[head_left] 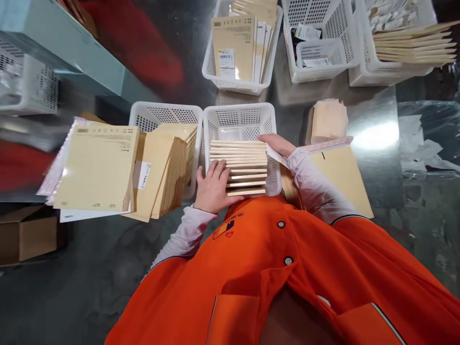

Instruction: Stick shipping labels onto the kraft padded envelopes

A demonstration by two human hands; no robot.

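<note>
A row of several thin tan packets (247, 165) stands on edge in a white perforated basket (239, 112) in front of my body. My left hand (212, 187) lies on the left side of the packets and the basket's rim, fingers spread. At the row's far right corner is my right hand (278, 144), its fingers bent at the packets' edge, a white slip by the palm. Whether it grips a packet is hard to see. Left of this basket, another white basket (165, 109) holds tan envelopes (158, 163) that lean over its near side.
Large flat envelopes (97, 167) lie at the left. Behind stand a basket of labelled envelopes (235, 48) and more white baskets (319, 72). A wrapped pink bundle (329, 120) and a tan envelope (341, 177) are at the right. A blurred red shape is at upper left.
</note>
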